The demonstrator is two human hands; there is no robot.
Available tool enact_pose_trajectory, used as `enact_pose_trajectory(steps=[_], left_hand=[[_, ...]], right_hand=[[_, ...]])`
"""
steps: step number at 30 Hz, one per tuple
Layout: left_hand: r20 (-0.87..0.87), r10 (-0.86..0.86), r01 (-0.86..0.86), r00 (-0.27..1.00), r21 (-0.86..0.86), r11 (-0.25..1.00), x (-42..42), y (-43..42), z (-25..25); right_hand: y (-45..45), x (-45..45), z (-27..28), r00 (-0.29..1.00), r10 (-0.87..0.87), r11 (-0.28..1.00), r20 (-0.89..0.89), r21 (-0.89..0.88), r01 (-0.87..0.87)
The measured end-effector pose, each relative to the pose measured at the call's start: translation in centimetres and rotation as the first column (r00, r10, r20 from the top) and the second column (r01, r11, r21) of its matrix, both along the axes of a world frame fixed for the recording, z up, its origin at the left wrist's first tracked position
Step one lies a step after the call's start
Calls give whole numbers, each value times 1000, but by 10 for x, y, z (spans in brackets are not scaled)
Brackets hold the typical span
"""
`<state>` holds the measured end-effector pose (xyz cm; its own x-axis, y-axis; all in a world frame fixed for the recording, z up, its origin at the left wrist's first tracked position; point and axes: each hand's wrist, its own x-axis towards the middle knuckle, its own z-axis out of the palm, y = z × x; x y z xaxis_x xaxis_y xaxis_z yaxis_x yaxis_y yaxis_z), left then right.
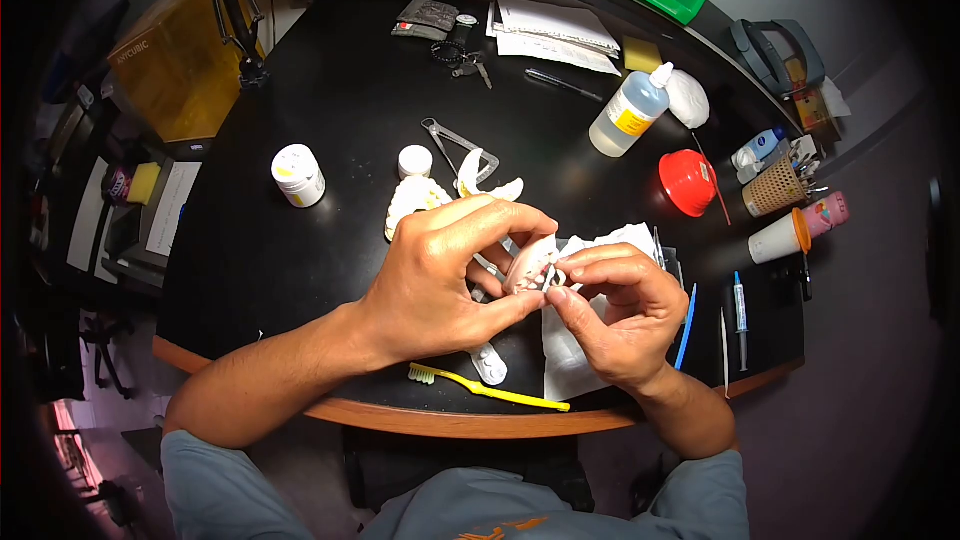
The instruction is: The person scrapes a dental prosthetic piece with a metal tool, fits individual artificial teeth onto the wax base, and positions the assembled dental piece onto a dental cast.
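Note:
My left hand (440, 275) holds a pinkish dental model (527, 268) between thumb and fingers, above the black desk. At the model's right side, my right hand (625, 315) pinches a small whitish piece (557, 278) against it; the piece is largely covered by the fingertips. Behind my left hand lie a cream dental cast (412, 202) and a curved cream piece (470, 176). White tissue (568, 360) lies under and beside my right hand. Below the hands are a white object (489, 364) and a yellow toothbrush (500, 393).
A white jar (298, 176) stands left, with a metal caliper (455, 140) behind the hands. To the right are a clear bottle (630, 115), red bowl (687, 183), white cup (775, 241), blue-handled tool (686, 328) and syringe (740, 310). Papers (555, 30) lie at the back.

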<state>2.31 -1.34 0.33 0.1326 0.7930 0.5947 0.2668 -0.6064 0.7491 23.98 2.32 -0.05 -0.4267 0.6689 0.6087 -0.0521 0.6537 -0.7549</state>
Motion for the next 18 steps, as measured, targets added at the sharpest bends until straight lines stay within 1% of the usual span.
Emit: enact_pose_trajectory(steps=[6, 8, 11, 18], left_hand=[[-4, -8, 7, 1000, -19, 1000, -1, 0, 0], [-6, -10, 10, 1000, -12, 1000, -1, 1, -1], [37, -9, 10, 999, -11, 1000, 1, 0, -1], [20, -14, 15, 1000, -14, 1000, 0, -1, 1]], right_hand=[[-1, 0, 1, 1000, -10, 999, 10, -34, 11], [0, 0, 1, 1000, -3, 1000, 14, -26, 4], [0, 1, 0, 1000, 3, 1000, 23, -15, -3], [0, 0, 2, 1000, -2, 1000, 29, -16, 3]])
